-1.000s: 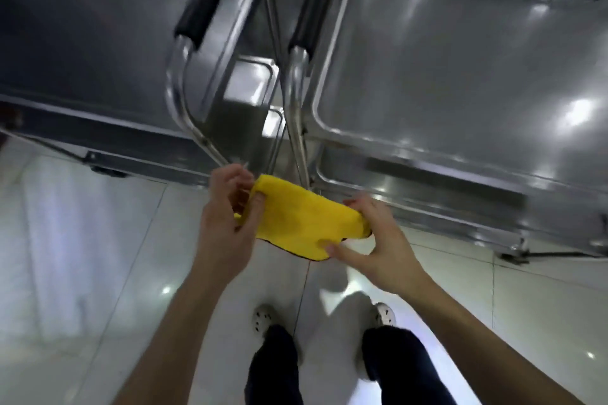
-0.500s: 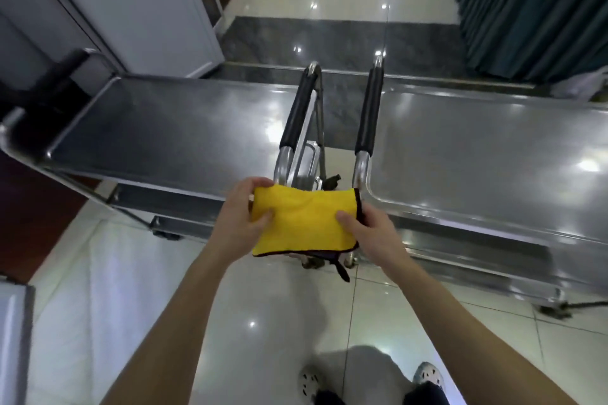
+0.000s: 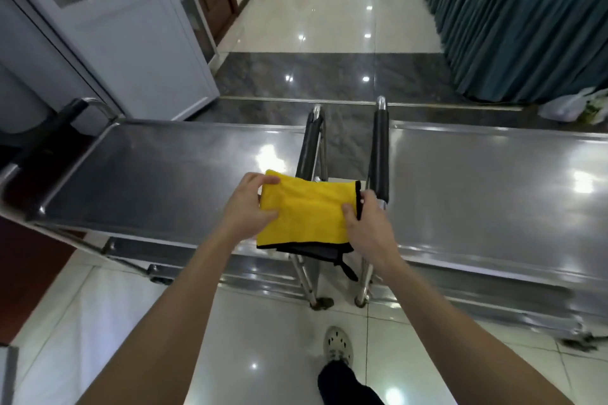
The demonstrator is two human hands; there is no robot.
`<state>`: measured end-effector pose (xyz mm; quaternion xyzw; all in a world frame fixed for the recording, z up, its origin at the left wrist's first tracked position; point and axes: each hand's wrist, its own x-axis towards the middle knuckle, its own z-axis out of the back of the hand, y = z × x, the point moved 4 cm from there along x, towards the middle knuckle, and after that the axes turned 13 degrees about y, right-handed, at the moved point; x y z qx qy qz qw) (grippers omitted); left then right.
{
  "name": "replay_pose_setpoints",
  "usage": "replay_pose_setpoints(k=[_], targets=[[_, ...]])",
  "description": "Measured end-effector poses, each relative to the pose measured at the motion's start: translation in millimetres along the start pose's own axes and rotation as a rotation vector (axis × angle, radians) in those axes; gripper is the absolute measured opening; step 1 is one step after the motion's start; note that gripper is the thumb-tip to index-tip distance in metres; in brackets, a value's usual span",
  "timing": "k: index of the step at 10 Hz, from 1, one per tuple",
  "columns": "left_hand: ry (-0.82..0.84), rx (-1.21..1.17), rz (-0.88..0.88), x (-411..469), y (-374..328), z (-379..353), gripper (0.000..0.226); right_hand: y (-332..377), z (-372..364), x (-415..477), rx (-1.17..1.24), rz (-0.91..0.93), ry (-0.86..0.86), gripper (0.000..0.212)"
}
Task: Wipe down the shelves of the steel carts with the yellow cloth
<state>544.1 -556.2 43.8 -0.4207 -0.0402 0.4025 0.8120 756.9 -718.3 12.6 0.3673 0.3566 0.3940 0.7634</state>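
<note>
Two grips share the yellow cloth [image 3: 309,217]: our left grip [image 3: 250,204] pinches its left edge and our right grip [image 3: 368,223] pinches its black-trimmed right edge. It hangs folded and taut in the air, not yet on steel. We judge we hold it this way to make a flat pad. It hovers before the gap between the left cart shelf [image 3: 164,174] and the right cart shelf [image 3: 493,191]. Raised rims border each shelf, and the black handles [image 3: 381,154] stand between them, so strokes should run outward.
</note>
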Motion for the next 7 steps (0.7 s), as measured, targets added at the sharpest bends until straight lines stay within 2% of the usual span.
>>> replay_pose_setpoints(k=[2, 3, 4, 5, 6, 7], targets=[[-0.075, -0.178, 0.03, 89, -9, 59, 0.064, 37, 17, 95, 0.115, 0.093, -0.149, 0.028], [-0.042, -0.244, 0.147, 141, 10, 52, 0.063, 26, 7, 137, 0.094, 0.011, -0.17, 0.032], [0.081, -0.23, 0.27, 165, 39, 20, 0.064, -8, -25, 169, -0.004, -0.234, 0.051, 0.034], [0.172, -0.317, 0.295, 167, 62, -8, 0.059, -37, -52, 175, -0.018, -0.348, 0.24, 0.037], [0.176, -0.393, 0.29, 157, 71, -10, 0.052, -50, -63, 162, 0.072, -0.378, 0.26, 0.034], [0.152, -0.429, 0.312, 148, 83, 0, 0.049, -60, -66, 143, 0.105, -0.395, 0.208, 0.026]])
